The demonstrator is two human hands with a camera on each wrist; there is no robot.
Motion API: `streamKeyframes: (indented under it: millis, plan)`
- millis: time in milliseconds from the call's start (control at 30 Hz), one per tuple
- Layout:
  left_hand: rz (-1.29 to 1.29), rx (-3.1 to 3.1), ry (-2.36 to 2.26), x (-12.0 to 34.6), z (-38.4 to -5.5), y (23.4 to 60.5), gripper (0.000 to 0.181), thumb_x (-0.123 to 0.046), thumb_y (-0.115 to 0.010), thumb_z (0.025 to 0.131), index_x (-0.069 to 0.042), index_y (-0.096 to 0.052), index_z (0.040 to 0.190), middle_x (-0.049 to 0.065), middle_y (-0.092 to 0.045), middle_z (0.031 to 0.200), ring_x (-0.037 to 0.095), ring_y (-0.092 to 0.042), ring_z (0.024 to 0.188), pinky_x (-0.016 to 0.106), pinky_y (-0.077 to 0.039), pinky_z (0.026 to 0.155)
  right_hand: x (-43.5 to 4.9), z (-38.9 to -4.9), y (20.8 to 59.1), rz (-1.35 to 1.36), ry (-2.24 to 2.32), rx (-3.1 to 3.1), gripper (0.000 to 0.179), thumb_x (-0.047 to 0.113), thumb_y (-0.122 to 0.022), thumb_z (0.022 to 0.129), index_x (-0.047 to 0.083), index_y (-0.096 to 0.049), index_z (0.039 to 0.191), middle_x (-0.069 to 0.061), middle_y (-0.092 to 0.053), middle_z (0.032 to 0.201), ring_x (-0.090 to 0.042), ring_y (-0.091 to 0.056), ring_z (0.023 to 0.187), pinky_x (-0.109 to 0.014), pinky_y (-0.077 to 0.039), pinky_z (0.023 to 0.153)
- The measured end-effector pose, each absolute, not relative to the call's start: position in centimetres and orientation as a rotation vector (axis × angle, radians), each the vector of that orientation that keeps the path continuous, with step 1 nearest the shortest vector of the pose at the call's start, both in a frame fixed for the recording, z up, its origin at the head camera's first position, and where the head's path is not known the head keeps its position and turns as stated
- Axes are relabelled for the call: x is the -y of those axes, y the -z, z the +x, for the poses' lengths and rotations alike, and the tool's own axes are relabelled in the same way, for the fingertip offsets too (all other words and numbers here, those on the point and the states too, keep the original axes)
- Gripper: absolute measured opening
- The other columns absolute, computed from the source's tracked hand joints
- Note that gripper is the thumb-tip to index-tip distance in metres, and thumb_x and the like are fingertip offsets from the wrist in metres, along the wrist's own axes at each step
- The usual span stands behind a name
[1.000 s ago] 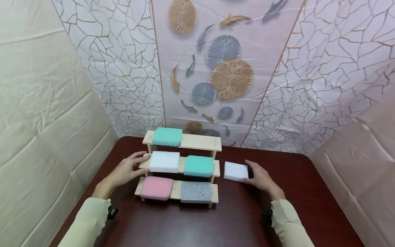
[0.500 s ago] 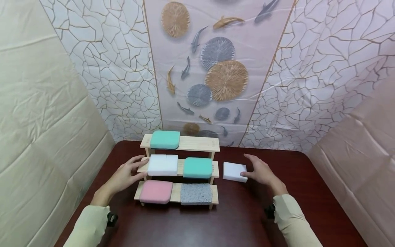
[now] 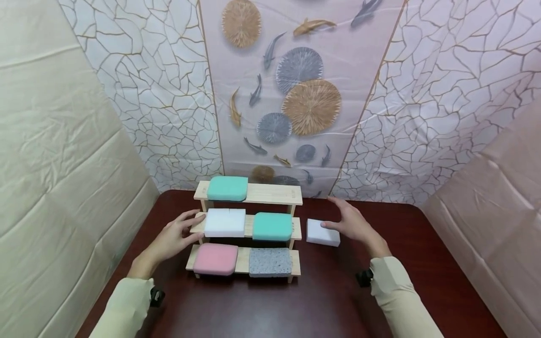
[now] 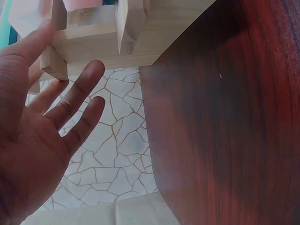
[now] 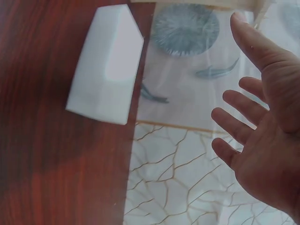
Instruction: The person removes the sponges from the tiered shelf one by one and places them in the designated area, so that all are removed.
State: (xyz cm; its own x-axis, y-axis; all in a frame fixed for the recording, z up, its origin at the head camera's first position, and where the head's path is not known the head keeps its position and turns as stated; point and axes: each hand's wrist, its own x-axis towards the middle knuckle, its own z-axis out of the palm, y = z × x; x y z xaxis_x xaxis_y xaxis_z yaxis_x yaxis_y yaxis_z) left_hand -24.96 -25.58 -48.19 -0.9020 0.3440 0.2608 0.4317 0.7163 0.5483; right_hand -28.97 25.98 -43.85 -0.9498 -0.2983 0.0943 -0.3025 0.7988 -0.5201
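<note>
Right grip [image 3: 357, 226] apart, white block [image 3: 320, 235], longest sideways

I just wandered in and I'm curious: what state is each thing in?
Wooden rack: upright
Left hand: touching middle shelf
Right hand: fingers apart, holding nothing
Loose white block: flat on table
Shelved white block: flat
Top teal block: flat
Lower teal block: flat
Pink block: flat
Grey block: flat

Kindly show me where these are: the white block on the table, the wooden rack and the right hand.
White block [image 3: 319, 233]: head view, on its top face.
Wooden rack [image 3: 274, 193]: head view, on bare wood of the top shelf.
Right hand [image 5: 276, 140]: right wrist view, on the palm.
</note>
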Motion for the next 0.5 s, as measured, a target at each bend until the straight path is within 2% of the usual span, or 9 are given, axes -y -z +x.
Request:
streamKeyframes:
  millis: [367,500]
  plan:
    - [-0.628,2.799,0.916,25.4,-24.5,48.2,0.059,-0.035,-0.069,0.096,-0.010,-0.052,0.147,0.016,-0.039,0.154,0.018,-0.061,0.090,0.033,-0.050,0.072,-23.4,-29.2,41.3,0.572,-0.926,2.967,0.094,0.043,-0.079,0.086,0.006,-0.030,0.157,-0.019,-0.034,0.158,-0.041,-0.034,0.142,-0.060,-0.034,0.108]
    - [-0.641,2.789,0.918,25.5,-24.7,48.1,0.059,-0.037,-0.069,0.096,-0.010,-0.052,0.147,0.016,-0.040,0.154,0.018,-0.061,0.092,0.034,-0.050,0.073,-22.5,-29.3,40.5,0.595,-0.958,2.934,0.093,0.041,-0.080,0.085,0.006,-0.031,0.157,-0.016,-0.035,0.158,-0.038,-0.034,0.143,-0.058,-0.034,0.109]
